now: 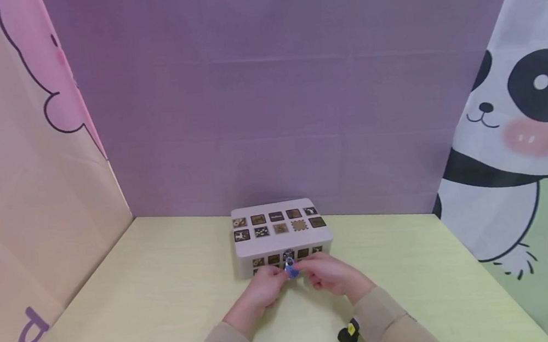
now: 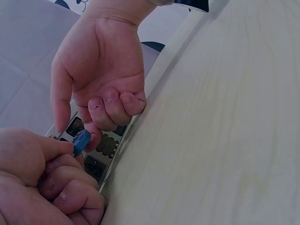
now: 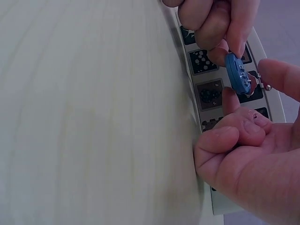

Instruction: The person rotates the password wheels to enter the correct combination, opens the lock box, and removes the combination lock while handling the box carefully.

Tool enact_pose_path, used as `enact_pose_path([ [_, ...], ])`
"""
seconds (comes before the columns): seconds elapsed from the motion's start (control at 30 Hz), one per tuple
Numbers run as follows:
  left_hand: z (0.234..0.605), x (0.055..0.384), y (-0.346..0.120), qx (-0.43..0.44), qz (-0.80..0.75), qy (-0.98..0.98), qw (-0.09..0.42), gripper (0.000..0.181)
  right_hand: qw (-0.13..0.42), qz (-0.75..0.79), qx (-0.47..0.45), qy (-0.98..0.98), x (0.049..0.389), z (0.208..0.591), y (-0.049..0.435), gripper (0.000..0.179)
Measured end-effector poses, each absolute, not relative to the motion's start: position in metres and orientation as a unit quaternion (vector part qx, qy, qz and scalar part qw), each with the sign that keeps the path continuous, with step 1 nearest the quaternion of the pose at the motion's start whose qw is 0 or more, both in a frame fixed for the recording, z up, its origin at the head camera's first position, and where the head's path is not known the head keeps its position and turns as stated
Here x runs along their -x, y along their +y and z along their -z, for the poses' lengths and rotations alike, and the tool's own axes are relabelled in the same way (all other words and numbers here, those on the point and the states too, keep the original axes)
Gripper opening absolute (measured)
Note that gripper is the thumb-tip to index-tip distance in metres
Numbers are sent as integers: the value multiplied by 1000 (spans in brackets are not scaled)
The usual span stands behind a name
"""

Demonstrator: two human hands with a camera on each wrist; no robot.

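Observation:
A small blue padlock [image 3: 238,75] with dials on its face is at the front of a pale box [image 1: 280,239] decorated with square pictures. Its shackle meets the box's metal clasp [image 3: 263,84]; I cannot tell whether it is fastened. My left hand [image 1: 265,286] pinches the padlock's body between thumb and finger, clearest in the left wrist view. From the other side, my right hand [image 1: 330,273] reaches its index finger to the padlock, seemingly touching it. The right thumb [image 3: 281,77] is straight and apart from the lock body, while the other right fingers curl inward.
The box stands on a light wooden table [image 1: 166,291], close to a purple backdrop [image 1: 278,110]. Printed cloth panels flank both sides, the right one with a panda [image 1: 503,182]. Each wrist wears a dark camera mount [image 1: 349,334].

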State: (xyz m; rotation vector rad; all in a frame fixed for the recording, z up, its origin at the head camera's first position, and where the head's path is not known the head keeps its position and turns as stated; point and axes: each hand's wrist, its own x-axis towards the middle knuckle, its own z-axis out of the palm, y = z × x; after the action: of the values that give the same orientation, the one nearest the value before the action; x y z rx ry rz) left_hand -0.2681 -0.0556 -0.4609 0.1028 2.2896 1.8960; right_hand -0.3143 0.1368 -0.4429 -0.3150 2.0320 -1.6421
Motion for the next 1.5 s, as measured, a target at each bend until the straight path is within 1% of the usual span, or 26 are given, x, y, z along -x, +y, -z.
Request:
enact_pose_path([
  [0.2,460,268,-56,-29,-635,767,85,21,247,608,116,745,312,444,130,26],
  [0.57,461,269,-55,-35,-636,766,86,24,231,597,114,760,309,442,123,18],
  [1.0,460,270,-55,-37,-638,764,85,21,223,590,119,767,308,440,121,19],
  [1.5,460,270,-54,-39,-644,759,82,21,226,579,108,776,307,439,120,20],
])
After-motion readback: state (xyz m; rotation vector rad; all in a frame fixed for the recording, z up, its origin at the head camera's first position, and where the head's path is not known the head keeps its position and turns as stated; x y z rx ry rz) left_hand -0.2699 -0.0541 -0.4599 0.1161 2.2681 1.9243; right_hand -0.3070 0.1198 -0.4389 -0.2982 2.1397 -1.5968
